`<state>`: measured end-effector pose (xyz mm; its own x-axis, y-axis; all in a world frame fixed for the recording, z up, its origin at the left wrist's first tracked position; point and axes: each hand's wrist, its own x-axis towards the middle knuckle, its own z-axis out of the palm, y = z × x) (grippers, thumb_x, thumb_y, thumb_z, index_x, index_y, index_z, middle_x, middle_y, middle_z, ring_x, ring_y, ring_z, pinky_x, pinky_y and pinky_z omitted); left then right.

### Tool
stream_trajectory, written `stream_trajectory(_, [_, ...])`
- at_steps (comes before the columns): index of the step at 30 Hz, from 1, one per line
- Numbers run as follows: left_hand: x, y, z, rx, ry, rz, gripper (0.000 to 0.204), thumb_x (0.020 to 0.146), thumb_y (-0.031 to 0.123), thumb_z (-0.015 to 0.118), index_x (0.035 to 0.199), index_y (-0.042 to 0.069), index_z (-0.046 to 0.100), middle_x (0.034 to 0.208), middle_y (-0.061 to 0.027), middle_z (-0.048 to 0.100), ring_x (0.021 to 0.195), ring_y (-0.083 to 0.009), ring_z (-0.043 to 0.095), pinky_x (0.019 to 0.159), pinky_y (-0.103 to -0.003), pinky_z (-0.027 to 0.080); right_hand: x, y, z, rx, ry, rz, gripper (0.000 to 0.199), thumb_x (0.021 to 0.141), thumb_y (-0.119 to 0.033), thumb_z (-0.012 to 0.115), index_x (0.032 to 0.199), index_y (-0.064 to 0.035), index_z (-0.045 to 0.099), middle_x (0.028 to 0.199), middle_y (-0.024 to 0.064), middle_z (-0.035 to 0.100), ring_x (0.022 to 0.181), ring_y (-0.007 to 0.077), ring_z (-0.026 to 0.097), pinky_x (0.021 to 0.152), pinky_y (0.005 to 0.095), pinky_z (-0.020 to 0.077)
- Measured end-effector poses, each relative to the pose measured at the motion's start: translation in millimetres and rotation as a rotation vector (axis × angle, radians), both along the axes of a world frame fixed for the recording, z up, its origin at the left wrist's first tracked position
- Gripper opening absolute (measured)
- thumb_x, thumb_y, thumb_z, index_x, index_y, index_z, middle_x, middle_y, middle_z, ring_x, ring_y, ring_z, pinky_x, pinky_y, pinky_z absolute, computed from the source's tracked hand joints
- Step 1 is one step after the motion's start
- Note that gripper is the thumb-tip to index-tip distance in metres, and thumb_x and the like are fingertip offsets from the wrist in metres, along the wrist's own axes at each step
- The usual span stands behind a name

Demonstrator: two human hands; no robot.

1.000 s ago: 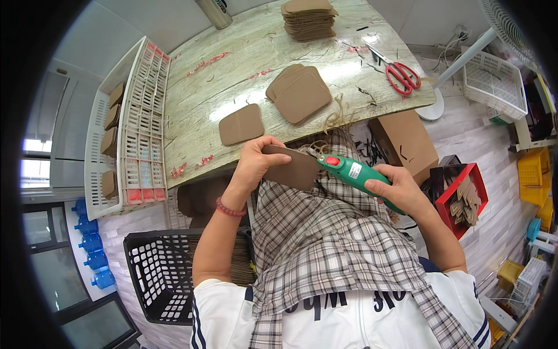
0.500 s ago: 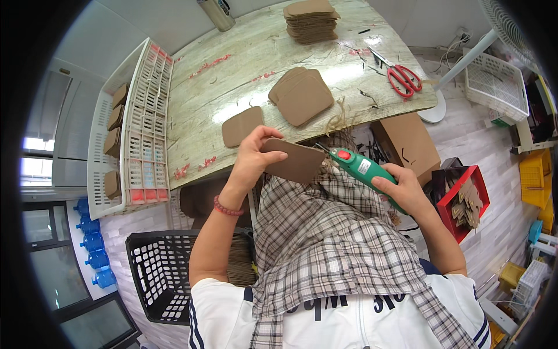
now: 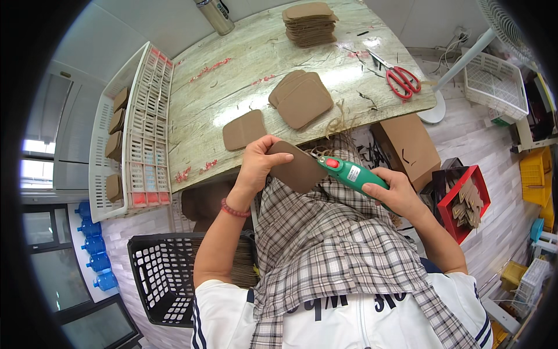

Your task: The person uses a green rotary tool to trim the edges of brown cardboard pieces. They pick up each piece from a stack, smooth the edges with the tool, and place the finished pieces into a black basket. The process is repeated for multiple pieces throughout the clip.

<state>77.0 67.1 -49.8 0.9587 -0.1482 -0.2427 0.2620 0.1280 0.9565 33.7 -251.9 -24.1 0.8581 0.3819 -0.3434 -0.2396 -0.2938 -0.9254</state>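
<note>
Pinched in my left hand (image 3: 260, 161) is a brown rounded-corner panel (image 3: 298, 168), held above my lap at the table's front edge. My right hand (image 3: 397, 191) grips a green handheld electric cutter (image 3: 358, 176) with a red button. The cutter's tip meets the panel's upper right edge; whether it is cutting cannot be made out. Beyond my hands, a single brown panel (image 3: 244, 130) lies on the table (image 3: 215, 87), and a small fanned pile of panels (image 3: 305, 104) sits to its right. A taller stack of panels (image 3: 310, 26) stands at the far edge.
Red-handled scissors (image 3: 402, 81) lie at the table's right. A white crate (image 3: 148, 128) holding brown pieces stands left, a black crate (image 3: 165, 279) below it. On the right are a cardboard box (image 3: 410, 148), a red box of scraps (image 3: 462, 203) and a fan (image 3: 505, 29).
The cutter has shifted left and slightly down along the panel's edge. My left hand has tilted the panel more steeply and moved it slightly lower.
</note>
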Motion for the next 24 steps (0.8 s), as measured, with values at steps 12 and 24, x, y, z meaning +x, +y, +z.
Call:
stream_trajectory(12, [-3.6,-7.8,2.8,0.052,0.073,-0.166,0.020,0.074,-0.005,0.072,0.091,0.002,0.064,0.084,-0.0013,0.066,0.075,-0.0084,0.061,0.071,-0.023,0.050,12.1,25.1,7.4,0.057,0.041,0.013,0.038,0.085,-0.034,0.069,0.099,0.0019,0.065,0.071,0.0029,0.059,0.058,0.0078,0.054,0.053,0.0237,0.0444])
stream_trajectory(24, [31.8,73.1,-21.6,-0.133,-0.057,0.387,0.031,0.081,-0.001,0.067,0.111,-0.003,0.060,0.099,-0.0062,0.066,0.086,-0.0135,0.063,0.075,-0.028,0.052,14.9,20.5,-8.1,0.134,-0.011,-0.113,0.037,0.088,-0.033,0.067,0.099,0.0025,0.065,0.074,0.0031,0.059,0.060,0.0082,0.055,0.054,0.0232,0.0448])
